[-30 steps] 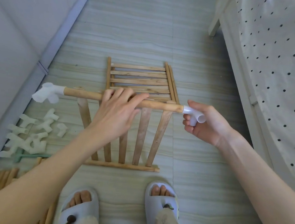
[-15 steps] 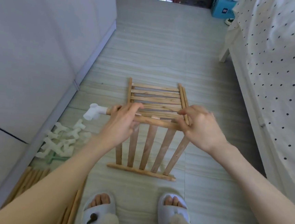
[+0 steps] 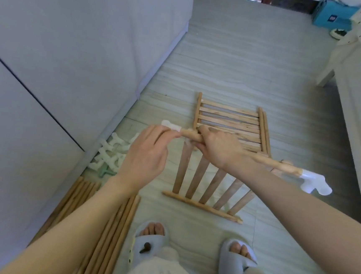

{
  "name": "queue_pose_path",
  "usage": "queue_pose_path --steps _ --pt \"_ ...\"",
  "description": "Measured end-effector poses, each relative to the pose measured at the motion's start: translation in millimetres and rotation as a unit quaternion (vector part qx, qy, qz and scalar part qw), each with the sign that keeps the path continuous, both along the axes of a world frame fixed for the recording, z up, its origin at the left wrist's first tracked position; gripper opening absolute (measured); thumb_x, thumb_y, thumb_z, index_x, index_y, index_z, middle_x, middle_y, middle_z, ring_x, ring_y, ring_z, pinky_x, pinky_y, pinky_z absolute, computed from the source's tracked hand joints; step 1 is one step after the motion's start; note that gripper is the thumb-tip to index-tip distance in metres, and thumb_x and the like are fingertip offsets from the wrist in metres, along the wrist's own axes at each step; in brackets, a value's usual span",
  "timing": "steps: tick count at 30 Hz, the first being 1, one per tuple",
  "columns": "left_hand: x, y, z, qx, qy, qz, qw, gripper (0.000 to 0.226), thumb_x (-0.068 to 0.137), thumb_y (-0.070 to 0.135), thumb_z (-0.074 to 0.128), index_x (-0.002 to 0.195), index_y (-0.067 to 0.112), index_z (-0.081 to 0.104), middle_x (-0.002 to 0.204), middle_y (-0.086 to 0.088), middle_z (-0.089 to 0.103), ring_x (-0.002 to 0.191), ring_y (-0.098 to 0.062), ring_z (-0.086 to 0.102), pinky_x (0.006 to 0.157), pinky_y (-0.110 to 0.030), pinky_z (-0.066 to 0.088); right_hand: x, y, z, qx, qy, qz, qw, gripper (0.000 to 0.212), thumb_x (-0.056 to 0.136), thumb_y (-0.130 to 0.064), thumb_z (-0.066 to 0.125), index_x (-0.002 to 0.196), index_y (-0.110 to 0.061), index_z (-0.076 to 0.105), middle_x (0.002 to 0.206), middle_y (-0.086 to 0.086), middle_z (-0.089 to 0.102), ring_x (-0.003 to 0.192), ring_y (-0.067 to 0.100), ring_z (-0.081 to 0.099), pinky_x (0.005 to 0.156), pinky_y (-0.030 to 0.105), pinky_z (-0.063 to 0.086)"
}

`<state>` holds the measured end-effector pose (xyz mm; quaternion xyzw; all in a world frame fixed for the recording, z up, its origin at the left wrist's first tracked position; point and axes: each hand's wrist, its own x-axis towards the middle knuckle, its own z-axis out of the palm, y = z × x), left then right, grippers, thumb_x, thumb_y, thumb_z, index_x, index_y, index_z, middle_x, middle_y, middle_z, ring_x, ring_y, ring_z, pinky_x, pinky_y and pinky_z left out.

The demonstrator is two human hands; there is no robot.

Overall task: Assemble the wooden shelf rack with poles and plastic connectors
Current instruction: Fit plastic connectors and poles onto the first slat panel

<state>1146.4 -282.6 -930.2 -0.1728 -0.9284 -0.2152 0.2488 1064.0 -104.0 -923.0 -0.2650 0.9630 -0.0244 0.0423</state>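
The head view shows one pole [image 3: 269,162] held in the air over the floor [image 3: 236,61], slanting from the upper left down to the right. The right hand [image 3: 215,148] is wrapped round the pole near its left end. The left hand [image 3: 145,155] pinches the left connector [image 3: 170,125] at that end between fingertips and thumb. The right connector [image 3: 315,183] sits on the pole's far end, free of both hands. The step in hand looks like seating or turning the left connector. To do it well, the right hand should keep the pole from rolling while the left pushes straight along the pole's axis, twisting until the open sockets face the same way as those on the right connector; a skewed push could jam the plastic. Counted: one pole in hand with two connectors on it; two slatted panels [image 3: 210,183] lie on the floor beneath, one overlapping the other. The loose connectors [image 3: 110,152] are heaped by the wall [image 3: 73,51], perhaps eight or so, too tangled to count surely. The spare poles [image 3: 110,229] lie bundled beside the left forearm, roughly ten. Two slippers [image 3: 234,264] are on the feet.
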Motion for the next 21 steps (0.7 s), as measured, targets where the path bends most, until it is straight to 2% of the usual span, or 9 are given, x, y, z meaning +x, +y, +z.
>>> queue_pose_path --steps 3,6,9,11,13,15,16,18,21 --pt "20.3 -23.2 -27.5 0.04 -0.02 0.068 0.997 0.027 0.081 -0.009 0.046 0.103 -0.002 0.059 0.095 -0.015 0.059 0.09 -0.019 0.048 0.078 -0.024 0.04 -0.6 -12.2 -7.6 0.022 0.061 -0.037 0.997 0.021 0.099 -0.027 0.037 0.115 -0.015 0.044 0.114 0.009 0.058 0.105 0.031 0.054 0.077 0.039 0.036" --pt "39.2 -42.3 -69.2 0.082 -0.123 0.147 0.978 0.028 0.084 -0.01 0.05 0.108 0.003 0.056 0.102 -0.007 0.056 0.092 -0.017 0.052 0.078 -0.024 0.042 -10.5 -13.7 -13.5 0.023 0.069 -0.078 0.994 0.02 0.098 -0.018 0.039 0.116 -0.015 0.047 0.118 0.009 0.057 0.112 0.031 0.048 0.089 0.043 0.033" --pt "53.7 -55.7 -121.7 0.128 -0.257 0.208 0.935 0.032 0.09 0.003 0.048 0.12 0.012 0.051 0.113 -0.001 0.049 0.099 -0.013 0.049 0.078 -0.024 0.042 -20.2 -12.4 -11.6 -0.036 0.076 -0.087 0.993 0.023 0.097 -0.02 0.041 0.118 -0.015 0.05 0.117 0.008 0.058 0.112 0.031 0.048 0.089 0.042 0.03" --pt "56.2 -62.0 -154.9 0.126 -0.347 0.23 0.9 0.033 0.092 0.009 0.047 0.124 0.009 0.049 0.12 -0.007 0.049 0.109 -0.022 0.049 0.088 -0.034 0.044 -26.7 -8.4 -3.1 -0.086 0.092 -0.105 0.986 0.026 0.098 -0.024 0.041 0.12 -0.013 0.052 0.114 0.01 0.059 0.109 0.033 0.048 0.087 0.042 0.029" --pt "54.4 -67.0 -180.8 0.109 -0.427 0.236 0.866 0.037 0.094 0.011 0.044 0.13 0.005 0.046 0.135 -0.014 0.044 0.128 -0.03 0.039 0.104 -0.038 0.035 -33.6 -3.4 7.6 -0.134 0.112 -0.13 0.976 0.027 0.098 -0.027 0.043 0.119 -0.012 0.053 0.109 0.013 0.06 0.104 0.035 0.05 0.085 0.042 0.03" --pt "53.6 -70.6 -199.3 0.09 -0.495 0.233 0.832 0.044 0.096 0.017 0.041 0.139 0.007 0.039 0.151 -0.013 0.027 0.142 -0.027 0.02 0.114 -0.036 0.022 -38.3 0.6 14.6 -0.169 0.122 -0.149 0.967 0.026 0.097 -0.027 0.045 0.114 -0.011 0.055 0.105 0.015 0.06 0.101 0.037 0.05 0.084 0.043 0.031" --pt "53.5 -72.1 -206.8 0.084 -0.52 0.231 0.818 0.047 0.096 0.018 0.041 0.141 0.008 0.036 0.152 -0.012 0.026 0.142 -0.026 0.02 0.114 -0.036 0.022 -39.4 1.9 16.2 -0.179 0.124 -0.155 0.964 0.026 0.097 -0.027 0.045 0.114 -0.01 0.055 0.104 0.015 0.06 0.101 0.037 0.05 0.085 0.043 0.031" --pt "53.9 -72.5 -218.7 0.093 -0.555 0.239 0.791 0.05 0.094 0.013 0.041 0.143 0.009 0.033 0.148 -0.013 0.034 0.135 -0.027 0.033 0.11 -0.034 0.031 -40.2 3.2 16.3 -0.186 0.127 -0.163 0.961 0.026 0.097 -0.027 0.044 0.115 -0.011 0.055 0.105 0.015 0.06 0.101 0.038 0.051 0.086 0.044 0.032" --pt "55.0 -68.2 -229.9 0.132 -0.57 0.268 0.765 0.05 0.092 0.004 0.043 0.141 0.005 0.035 0.142 -0.016 0.039 0.128 -0.03 0.041 0.106 -0.039 0.037 -41.8 1.4 14.3 -0.187 0.131 -0.15 0.962 0.027 0.097 -0.028 0.045 0.115 -0.011 0.055 0.104 0.015 0.061 0.1 0.037 0.051 0.086 0.044 0.035"
